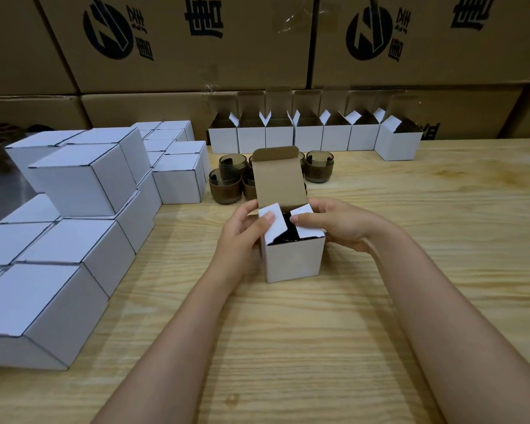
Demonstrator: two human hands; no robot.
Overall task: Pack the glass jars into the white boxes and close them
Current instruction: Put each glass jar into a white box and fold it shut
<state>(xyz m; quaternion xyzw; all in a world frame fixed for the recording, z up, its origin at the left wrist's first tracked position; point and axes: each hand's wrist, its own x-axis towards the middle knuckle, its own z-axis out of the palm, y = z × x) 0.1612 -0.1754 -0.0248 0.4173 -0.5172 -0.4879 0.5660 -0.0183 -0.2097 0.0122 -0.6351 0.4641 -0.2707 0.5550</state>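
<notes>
A small white box [294,258] stands on the wooden table in front of me, its brown lid flap [279,179] upright. Something dark sits inside it, mostly hidden. My left hand [242,231] grips the box's left side, thumb pressing the left side flap [271,224] inward. My right hand [334,221] holds the right side, thumb on the right side flap [306,223]. Behind the box stand several smoky glass jars [227,185], another jar [319,165] to the right.
A row of open white boxes [309,137] lines the back of the table [288,347]. Stacks of closed white boxes [83,191] fill the left side. Large brown cartons [196,41] form a wall behind. Bare wood lies to the right and near me.
</notes>
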